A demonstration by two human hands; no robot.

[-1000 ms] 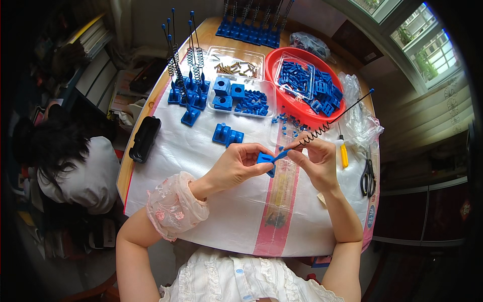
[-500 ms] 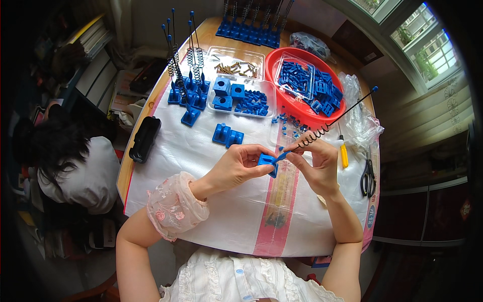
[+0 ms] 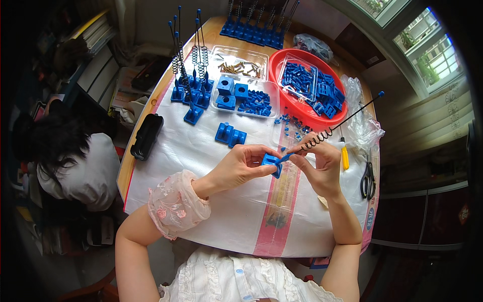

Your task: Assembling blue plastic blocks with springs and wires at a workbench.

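Note:
A small square blue plastic base (image 3: 271,162) is pinched between the thumb and fingers of my left hand (image 3: 240,168). Fitted to it, or just touching it, is a blue stem (image 3: 287,157); the join is too small to tell. My right hand (image 3: 322,165) pinches this stem near the lower end of a black coil spring (image 3: 318,140). From the coil a thin black rod slants up to the right and ends in a blue ball (image 3: 381,93). Beyond my left hand, two blue base pieces (image 3: 230,135) lie side by side on the white sheet.
Behind are a clear tray of blue parts (image 3: 274,108), a tray of brass-coloured screws (image 3: 239,67) and a red basin (image 3: 275,60). Finished-looking spring pieces (image 3: 193,93) stand back left. A yellow-handled screwdriver (image 3: 344,157) and black scissors (image 3: 368,181) lie right, a black case (image 3: 147,137) left. Someone sits far left (image 3: 83,171).
The whole view has shifted slightly. Both hands keep nearly the same grip on the base and the stem, with the rod at almost the same slant.

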